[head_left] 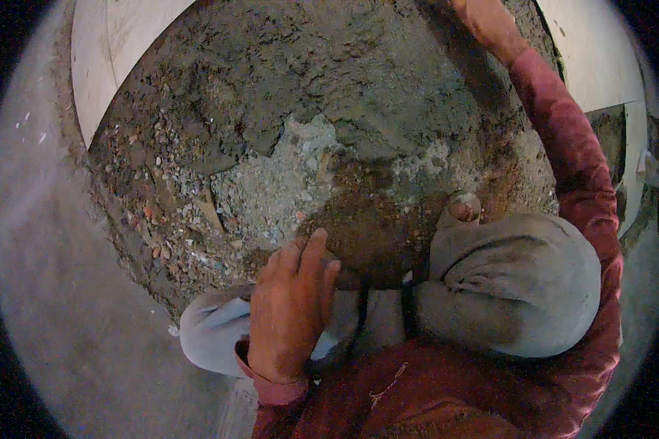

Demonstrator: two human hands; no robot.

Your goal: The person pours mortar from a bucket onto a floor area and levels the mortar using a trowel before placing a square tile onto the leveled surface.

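My left hand hangs over my lap near my bent left leg, fingers loosely extended and slightly curled, with nothing visible in it. My right hand reaches far forward to the top edge, where its fingertips are cut off; I cannot make out what it holds, if anything. A dark strip, perhaps a tool or shadow, runs beside it. Ahead lies wet grey mortar with a rough edge, next to exposed gravel and rubble and a damp brown patch.
Large pale tiles border the bed at top left, and more pale panels stand at top right. A smooth grey floor runs along the left. My bare foot shows beside my right knee.
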